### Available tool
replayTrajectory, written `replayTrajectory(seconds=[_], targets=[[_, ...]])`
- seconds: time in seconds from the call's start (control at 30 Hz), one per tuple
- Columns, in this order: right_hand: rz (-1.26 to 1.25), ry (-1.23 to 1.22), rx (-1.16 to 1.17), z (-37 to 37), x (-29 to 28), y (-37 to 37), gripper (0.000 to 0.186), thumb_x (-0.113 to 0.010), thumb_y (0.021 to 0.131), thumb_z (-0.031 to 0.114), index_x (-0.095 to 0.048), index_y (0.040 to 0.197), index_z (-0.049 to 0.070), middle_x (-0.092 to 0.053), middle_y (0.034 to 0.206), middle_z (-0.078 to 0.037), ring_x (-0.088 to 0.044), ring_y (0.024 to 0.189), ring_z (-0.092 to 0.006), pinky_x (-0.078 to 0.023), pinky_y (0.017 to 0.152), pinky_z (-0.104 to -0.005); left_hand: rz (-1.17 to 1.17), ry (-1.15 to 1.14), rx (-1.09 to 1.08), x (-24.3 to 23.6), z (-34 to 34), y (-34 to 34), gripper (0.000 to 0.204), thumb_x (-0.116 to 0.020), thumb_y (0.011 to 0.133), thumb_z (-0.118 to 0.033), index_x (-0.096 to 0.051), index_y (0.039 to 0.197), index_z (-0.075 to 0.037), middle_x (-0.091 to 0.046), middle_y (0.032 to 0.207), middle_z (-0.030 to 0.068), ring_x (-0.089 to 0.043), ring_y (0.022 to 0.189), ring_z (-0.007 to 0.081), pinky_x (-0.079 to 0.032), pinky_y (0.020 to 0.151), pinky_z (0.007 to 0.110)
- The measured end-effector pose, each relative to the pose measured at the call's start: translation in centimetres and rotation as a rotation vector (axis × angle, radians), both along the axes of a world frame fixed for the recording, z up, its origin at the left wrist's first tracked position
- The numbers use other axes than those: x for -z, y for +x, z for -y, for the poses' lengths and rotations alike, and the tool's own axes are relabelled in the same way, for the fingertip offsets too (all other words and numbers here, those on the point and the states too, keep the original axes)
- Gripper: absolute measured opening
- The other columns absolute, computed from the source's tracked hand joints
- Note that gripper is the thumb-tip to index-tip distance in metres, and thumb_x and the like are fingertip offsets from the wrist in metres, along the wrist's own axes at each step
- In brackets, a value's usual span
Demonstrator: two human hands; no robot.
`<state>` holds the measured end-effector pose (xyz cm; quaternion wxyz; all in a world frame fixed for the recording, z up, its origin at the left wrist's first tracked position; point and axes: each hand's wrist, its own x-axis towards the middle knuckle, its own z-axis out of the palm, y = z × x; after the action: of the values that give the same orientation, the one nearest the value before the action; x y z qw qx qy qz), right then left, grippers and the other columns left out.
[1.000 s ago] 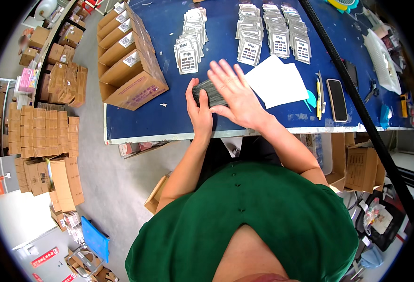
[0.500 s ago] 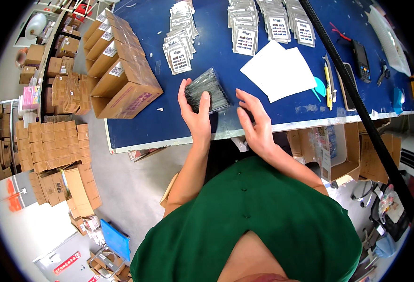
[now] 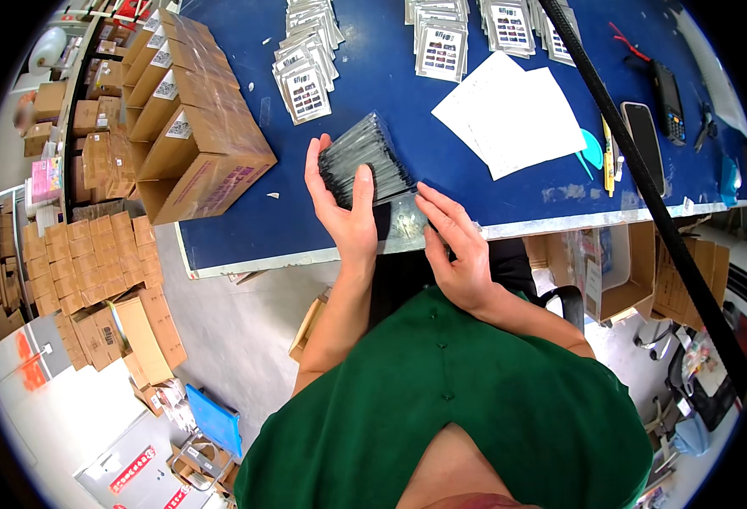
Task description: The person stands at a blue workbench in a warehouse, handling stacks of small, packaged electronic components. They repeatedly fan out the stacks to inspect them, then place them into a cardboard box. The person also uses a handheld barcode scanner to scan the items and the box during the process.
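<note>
My left hand (image 3: 344, 208) grips a thick stack of dark clear-wrapped packets (image 3: 363, 157), thumb on top, at the near edge of the blue table (image 3: 246, 229). My right hand (image 3: 454, 246) sits just right of it, fingers on a single clear packet (image 3: 401, 222) that lies at the table edge below the stack. Both forearms come up from my green shirt.
Brown cardboard boxes (image 3: 195, 127) line the table's left side. Stacks of printed cards (image 3: 306, 59) lie at the back, white paper sheets (image 3: 509, 114) to the right, then a phone (image 3: 645, 144), a handheld scanner (image 3: 668, 102) and pens. A black cable crosses diagonally. Flat cartons pile on the floor at left.
My right hand came off the top of the stack and dropped to the table edge, where it now holds one packet. My left hand kept hold of the stack.
</note>
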<state>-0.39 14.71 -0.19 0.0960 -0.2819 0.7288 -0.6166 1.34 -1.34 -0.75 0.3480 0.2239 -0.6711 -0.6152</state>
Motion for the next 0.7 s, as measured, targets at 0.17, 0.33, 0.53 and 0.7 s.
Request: replayTrajectory(seconds=[0.17,0.33,0.53,0.7], targets=[[-0.067,-0.013,0.05,0.3,-0.2,0.1,0.043,-0.058,0.092,-0.012,-0.059,0.134,-0.004,-0.054,0.143,-0.021,-0.061,0.123,-0.0321,-0.053,0.094,-0.034,-0.001,0.006,0.008,0.3,0.2,0.0,0.067,-0.068,0.095,-0.006,-0.034,0.153,0.0,-0.042,0.153,0.0174,-0.051,0.128,0.0208,-0.044,0.105,0.033],[-0.059,-0.025,0.062,0.6,0.2,-0.1,0.045,-0.057,0.091,-0.013,-0.058,0.135,-0.005,-0.052,0.144,-0.022,-0.061,0.122,-0.0326,-0.052,0.095,-0.0345,-0.004,-0.011,-0.014,0.1,-0.2,-0.1,0.06,-0.062,0.096,-0.003,-0.039,0.151,0.0,-0.047,0.151,0.015,-0.052,0.128,0.0197,-0.043,0.107,0.033],[-0.094,-0.06,0.052,0.6,0.6,0.1,0.045,-0.057,0.089,-0.015,-0.059,0.134,-0.007,-0.055,0.141,-0.024,-0.061,0.122,-0.0365,-0.051,0.099,-0.039,-0.002,-0.029,-0.027,-0.1,-0.3,-0.2,0.059,-0.063,0.097,-0.004,-0.04,0.15,0.001,-0.048,0.15,0.0154,-0.052,0.128,0.0202,-0.043,0.107,0.034],[-0.219,-0.058,0.047,0.5,1.4,0.1,0.048,-0.057,0.084,-0.017,-0.058,0.132,-0.012,-0.056,0.14,-0.026,-0.057,0.127,-0.0419,-0.049,0.105,-0.0441,0.016,-0.056,-0.033,-0.1,-0.3,-0.3,0.058,-0.063,0.097,-0.005,-0.041,0.15,0.002,-0.048,0.149,0.0156,-0.053,0.127,0.0205,-0.043,0.107,0.034]])
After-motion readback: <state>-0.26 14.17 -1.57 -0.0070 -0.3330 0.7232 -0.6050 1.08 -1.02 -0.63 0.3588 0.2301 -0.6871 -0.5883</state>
